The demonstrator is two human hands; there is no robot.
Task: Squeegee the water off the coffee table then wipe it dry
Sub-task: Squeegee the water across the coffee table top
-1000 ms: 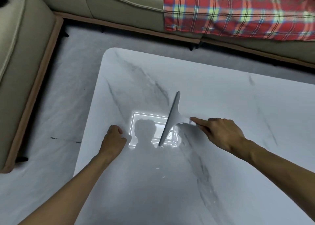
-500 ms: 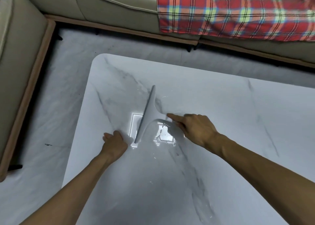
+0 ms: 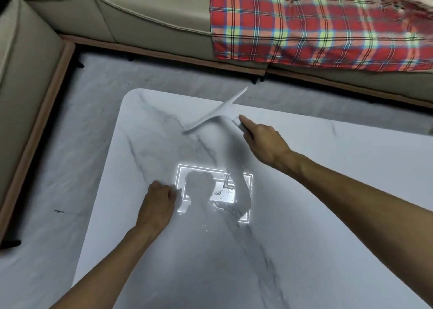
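The white marble coffee table point(image 3: 328, 215) fills the lower part of the view. My right hand point(image 3: 262, 142) grips the handle of a white squeegee point(image 3: 215, 111), index finger stretched along it. The blade runs diagonally near the table's far edge, its upper tip past that edge, and looks raised or tilted. My left hand point(image 3: 157, 205) rests on the table as a closed fist near the left edge. Water streaks and drops point(image 3: 225, 191) glint in a bright ceiling-light reflection between my hands.
A beige sofa point(image 3: 145, 15) wraps around the far and left sides, with a red plaid blanket point(image 3: 316, 25) draped over its right part. Grey marble-look floor point(image 3: 58, 168) lies between sofa and table. A small dark mark is on the floor at left.
My right hand has carried the squeegee from beside my left hand away to the table's far edge, turning the blade. The left fist has stayed in place.
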